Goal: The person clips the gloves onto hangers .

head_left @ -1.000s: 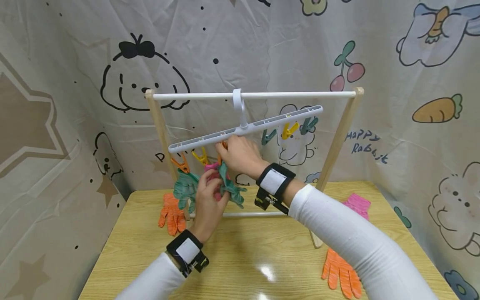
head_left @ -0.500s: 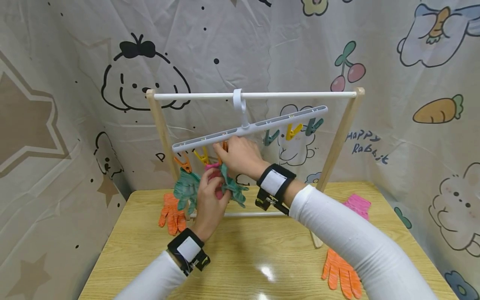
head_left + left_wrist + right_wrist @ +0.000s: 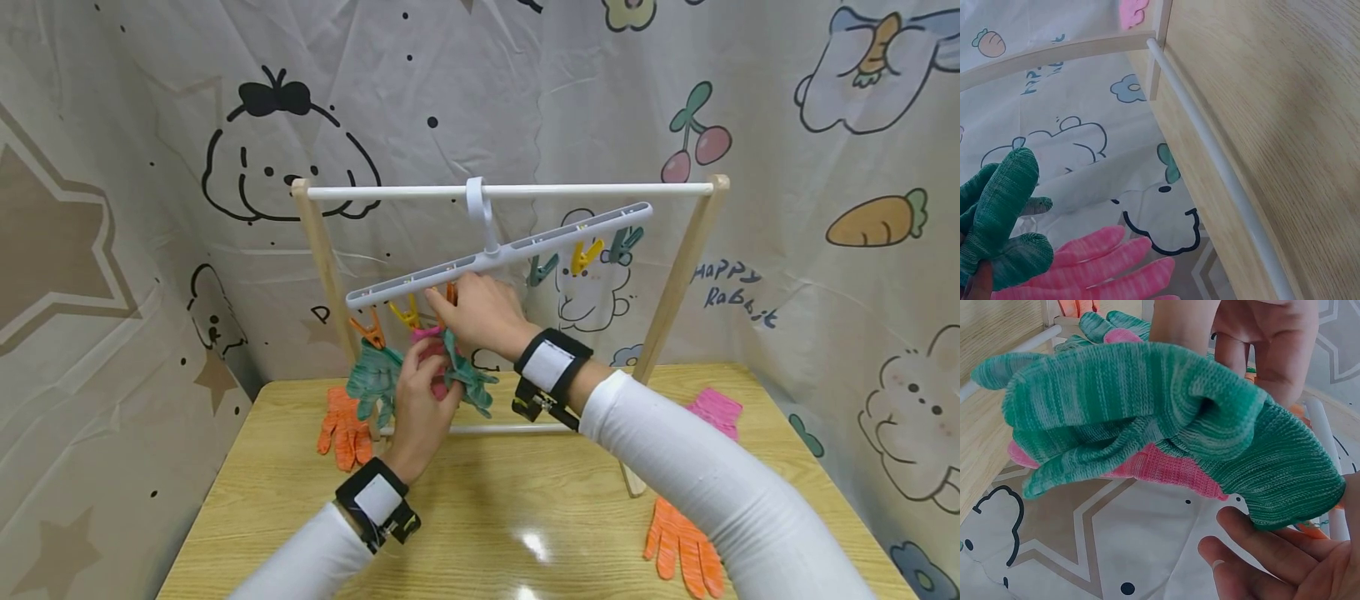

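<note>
My left hand [image 3: 422, 408] pinches a green knit glove [image 3: 470, 385] below the left half of a grey-white hanger [image 3: 573, 237]. The right hand [image 3: 487, 310] grips an orange clothespin [image 3: 451, 292] on the hanger, just above the glove's cuff. In the right wrist view, the green glove [image 3: 1129, 394] stretches sideways, its cuff beside my right fingers [image 3: 1272, 550]. Behind it is a pink glove [image 3: 1166, 472], hanging from a yellow clothespin [image 3: 405, 312]. Farther left, another orange clothespin [image 3: 369, 331] holds a second green glove [image 3: 370, 379].
The hanger hooks over the white bar [image 3: 600, 190] of a wooden stand and tilts, left end lower. Two teal clothespins and a yellow clothespin [image 3: 586, 257] hang on its right half. Orange gloves [image 3: 347, 429] lie on the table [image 3: 525, 500] at left and front right; a pink glove [image 3: 716, 411] lies right.
The hanger has shifted slightly right since a second ago, and its right end has risen a little in the last half second. Both hands keep nearly the same position and hold.
</note>
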Available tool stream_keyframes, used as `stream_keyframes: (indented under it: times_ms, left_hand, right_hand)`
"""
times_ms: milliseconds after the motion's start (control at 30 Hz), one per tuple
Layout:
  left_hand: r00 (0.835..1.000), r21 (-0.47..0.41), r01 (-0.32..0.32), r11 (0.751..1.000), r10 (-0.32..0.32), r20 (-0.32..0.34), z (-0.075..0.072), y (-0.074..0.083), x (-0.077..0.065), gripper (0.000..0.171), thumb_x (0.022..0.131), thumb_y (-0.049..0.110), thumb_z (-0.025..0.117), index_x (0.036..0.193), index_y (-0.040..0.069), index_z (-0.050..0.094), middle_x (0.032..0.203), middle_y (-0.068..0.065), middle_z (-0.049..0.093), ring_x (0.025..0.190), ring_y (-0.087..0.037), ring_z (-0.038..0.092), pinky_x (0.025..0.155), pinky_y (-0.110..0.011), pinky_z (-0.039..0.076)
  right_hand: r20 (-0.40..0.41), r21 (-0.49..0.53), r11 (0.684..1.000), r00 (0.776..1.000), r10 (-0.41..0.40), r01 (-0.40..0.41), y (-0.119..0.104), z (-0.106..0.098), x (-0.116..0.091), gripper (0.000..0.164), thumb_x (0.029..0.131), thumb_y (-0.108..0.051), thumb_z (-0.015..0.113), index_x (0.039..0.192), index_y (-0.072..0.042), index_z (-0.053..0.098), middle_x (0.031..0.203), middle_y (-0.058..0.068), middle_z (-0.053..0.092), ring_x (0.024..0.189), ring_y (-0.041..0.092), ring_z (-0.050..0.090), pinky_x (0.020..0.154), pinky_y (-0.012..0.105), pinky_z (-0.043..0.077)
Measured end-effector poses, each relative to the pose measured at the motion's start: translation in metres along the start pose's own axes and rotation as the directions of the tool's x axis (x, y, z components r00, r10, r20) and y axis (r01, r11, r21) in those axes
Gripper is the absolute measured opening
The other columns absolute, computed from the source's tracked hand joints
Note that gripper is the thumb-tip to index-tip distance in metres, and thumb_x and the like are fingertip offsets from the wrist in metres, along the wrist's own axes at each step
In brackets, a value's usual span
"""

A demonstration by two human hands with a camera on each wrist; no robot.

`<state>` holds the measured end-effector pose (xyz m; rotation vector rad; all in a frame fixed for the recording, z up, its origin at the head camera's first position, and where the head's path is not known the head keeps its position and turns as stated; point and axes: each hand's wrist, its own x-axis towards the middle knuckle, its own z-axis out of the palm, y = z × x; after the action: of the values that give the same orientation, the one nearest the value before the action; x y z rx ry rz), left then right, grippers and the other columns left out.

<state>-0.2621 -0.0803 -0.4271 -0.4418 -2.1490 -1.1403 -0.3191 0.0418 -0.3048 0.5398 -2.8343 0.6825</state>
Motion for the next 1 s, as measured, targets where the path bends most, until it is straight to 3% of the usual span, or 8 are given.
stream_keyframes:
  times_ms: [167, 467, 600, 700, 867, 1000]
  left_hand:
    - [1.000, -0.003, -0.010, 1.000, 0.010, 0.000, 0.000, 0.000, 0.000, 0.017, 0.082, -0.006, 0.072, 0.098, -0.002, 0.071, 0.132, -0.021, 0.057, 0.109, -0.033, 0.063, 0.079, -0.042, 0.059]
    - [1.000, -0.002, -0.016, 1.000, 0.016, 0.000, 0.000, 0.000, -0.001, 0.022, 0.080, -0.006, 0.072, 0.101, -0.001, 0.071, 0.131, -0.020, 0.059, 0.113, -0.035, 0.063, 0.084, -0.045, 0.057]
    - [1.000, -0.005, -0.020, 1.000, 0.020, 0.002, 0.001, 0.001, -0.001, 0.024, 0.079, -0.007, 0.072, 0.102, -0.001, 0.071, 0.132, -0.019, 0.061, 0.112, -0.035, 0.064, 0.086, -0.046, 0.057]
    - [1.000, -0.009, -0.017, 1.000, 0.017, 0.005, 0.001, 0.001, -0.002, 0.021, 0.079, -0.006, 0.072, 0.099, -0.001, 0.070, 0.131, -0.018, 0.063, 0.112, -0.034, 0.064, 0.090, -0.047, 0.055]
    - [1.000, -0.010, -0.001, 1.000, 0.001, 0.020, 0.002, 0.000, -0.004, 0.015, 0.079, -0.006, 0.071, 0.092, 0.002, 0.068, 0.128, -0.016, 0.067, 0.103, -0.031, 0.068, 0.087, -0.045, 0.055]
    - [0.999, -0.009, 0.005, 1.000, -0.004, 0.036, 0.004, 0.000, -0.005, 0.015, 0.080, -0.006, 0.071, 0.092, 0.003, 0.068, 0.126, -0.014, 0.068, 0.101, -0.028, 0.068, 0.084, -0.043, 0.056]
  right_hand:
    - [-0.012, 0.000, 1.000, 1.000, -0.001, 0.001, 0.000, 0.000, 0.000, 0.047, 0.103, -0.055, 0.046, 0.080, -0.015, 0.056, 0.059, -0.001, 0.046, 0.052, 0.018, 0.052, 0.043, 0.027, 0.031]
    - [-0.009, 0.010, 1.000, 1.000, -0.003, 0.003, 0.002, 0.001, -0.001, 0.057, 0.102, -0.056, 0.046, 0.062, -0.016, 0.046, 0.052, -0.004, 0.041, 0.047, 0.016, 0.047, 0.041, 0.026, 0.027]
    - [-0.001, 0.023, 1.000, 1.000, 0.000, 0.000, 0.003, 0.001, -0.002, 0.059, 0.102, -0.057, 0.047, 0.060, -0.016, 0.048, 0.047, -0.004, 0.043, 0.046, 0.016, 0.052, 0.040, 0.025, 0.028]
    - [-0.005, 0.031, 1.000, 1.000, 0.000, 0.000, 0.004, 0.002, -0.002, 0.056, 0.101, -0.057, 0.050, 0.066, -0.014, 0.054, 0.047, -0.004, 0.046, 0.046, 0.016, 0.054, 0.040, 0.025, 0.029]
    - [-0.041, 0.037, 0.999, 0.999, -0.018, 0.019, 0.008, 0.006, -0.003, 0.039, 0.098, -0.054, 0.057, 0.091, -0.016, 0.062, 0.057, -0.004, 0.044, 0.051, 0.013, 0.049, 0.043, 0.025, 0.030]
    - [-0.040, 0.045, 0.999, 0.999, -0.016, 0.018, 0.011, 0.009, -0.003, 0.037, 0.098, -0.053, 0.058, 0.091, -0.016, 0.061, 0.058, -0.004, 0.044, 0.052, 0.012, 0.047, 0.043, 0.024, 0.029]
